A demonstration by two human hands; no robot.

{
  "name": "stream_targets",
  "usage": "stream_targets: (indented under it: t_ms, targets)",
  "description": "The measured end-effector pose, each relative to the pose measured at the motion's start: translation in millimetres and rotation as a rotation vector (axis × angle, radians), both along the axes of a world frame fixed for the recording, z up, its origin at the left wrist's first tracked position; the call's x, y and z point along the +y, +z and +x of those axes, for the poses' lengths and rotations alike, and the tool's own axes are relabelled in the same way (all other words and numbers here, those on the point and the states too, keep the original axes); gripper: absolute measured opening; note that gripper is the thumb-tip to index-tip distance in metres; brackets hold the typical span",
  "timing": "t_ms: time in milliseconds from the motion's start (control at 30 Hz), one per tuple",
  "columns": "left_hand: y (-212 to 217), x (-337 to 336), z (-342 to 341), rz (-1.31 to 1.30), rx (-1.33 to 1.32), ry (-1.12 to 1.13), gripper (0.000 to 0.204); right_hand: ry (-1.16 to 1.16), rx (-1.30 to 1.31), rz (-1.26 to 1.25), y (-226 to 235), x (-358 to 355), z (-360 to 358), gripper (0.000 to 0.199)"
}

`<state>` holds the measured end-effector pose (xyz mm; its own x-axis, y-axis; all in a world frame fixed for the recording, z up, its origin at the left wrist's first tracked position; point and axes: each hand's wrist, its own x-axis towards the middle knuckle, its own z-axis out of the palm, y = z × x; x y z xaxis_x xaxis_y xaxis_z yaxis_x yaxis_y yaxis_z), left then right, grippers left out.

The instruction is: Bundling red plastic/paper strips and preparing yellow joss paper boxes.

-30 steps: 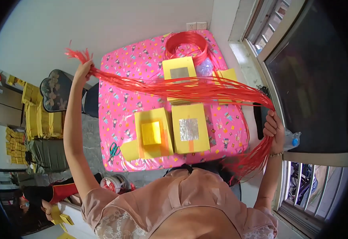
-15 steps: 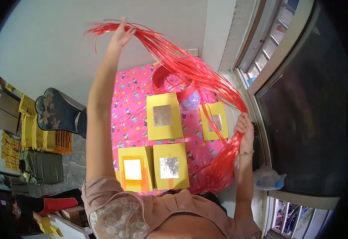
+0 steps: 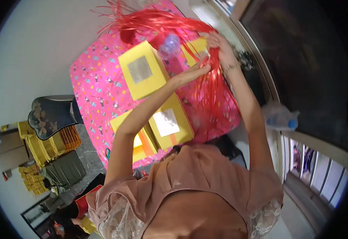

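Note:
A long bundle of glossy red plastic strands (image 3: 154, 20) arches over the far side of the table, then hangs down on the right in a loose tail (image 3: 212, 93). My right hand (image 3: 220, 43) is closed around the bundle at its bend. Just below and to the left, my left hand (image 3: 201, 69) reaches across and closes on the hanging strands, its fingers partly blurred among them. Yellow boxes with silvery square panels lie left of the strands: one box (image 3: 156, 81) in the middle, another (image 3: 184, 131) nearer me. A yellow piece (image 3: 190, 59) lies partly under the strands.
A pink patterned cloth (image 3: 92, 85) covers the table. Clear crumpled plastic (image 3: 170, 46) sits by the far box. Left are a dark floral chair (image 3: 48, 117) and an orange crate (image 3: 70, 136). Another person (image 3: 72, 211) works at lower left. A plastic bag (image 3: 279, 117) hangs right.
My left hand has come down from the far end of the strands to beside my right hand. The far end has dropped toward the table. My view has shifted and turned.

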<state>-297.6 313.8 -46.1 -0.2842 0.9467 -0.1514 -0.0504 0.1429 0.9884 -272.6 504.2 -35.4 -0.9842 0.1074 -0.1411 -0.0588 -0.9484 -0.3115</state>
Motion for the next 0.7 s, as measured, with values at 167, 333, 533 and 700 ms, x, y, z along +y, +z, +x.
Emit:
stream_targets:
  t_ms: [167,333,533,700]
  targets:
    - [-2.4,-7.2,94.0,0.038,-0.854,0.019,0.061,0.102,-0.089,0.005,-7.8,9.6,-13.4,0.021]
    - [-16.4,-18.5,186.8,0.020,-0.894,0.162,0.034,0.058,-0.247,0.186,-34.7,15.2,-11.2,0.015]
    - [-26.7,-6.5,192.4,-0.045,-1.061,0.454,0.020,0.067,-0.266,0.581,-23.1,5.7,-26.7,0.016]
    - [-41.9,28.0,196.2,-0.161,-1.312,0.603,0.015,-0.140,-0.517,1.635,-48.4,18.8,-1.3,0.066]
